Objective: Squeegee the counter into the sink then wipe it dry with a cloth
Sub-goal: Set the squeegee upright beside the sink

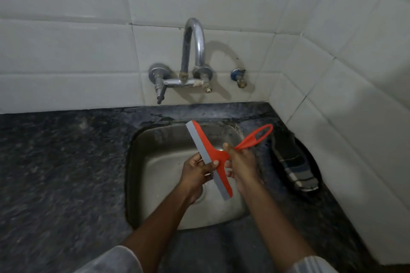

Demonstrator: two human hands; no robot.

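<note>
Now my right hand (pixel 241 168) grips red squeegee (pixel 213 157) handle over sink (pixel 155 139), left hand (pixel 195 173) pinches blade. Counter (pixel 66 162) squeegeeing looks unfinished; cloth (pixel 295 162) wipe not begun.

One squeegee (pixel 213 157), one sink (pixel 155 184) (steel), two hands.

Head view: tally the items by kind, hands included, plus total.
Squeegee: 1
Hands: 2, left, right, both gripping the squeegee
Sink: 1
Tap: 1
Spare wall valve: 1
Folded striped cloth on the counter: 1
Total: 7
</note>
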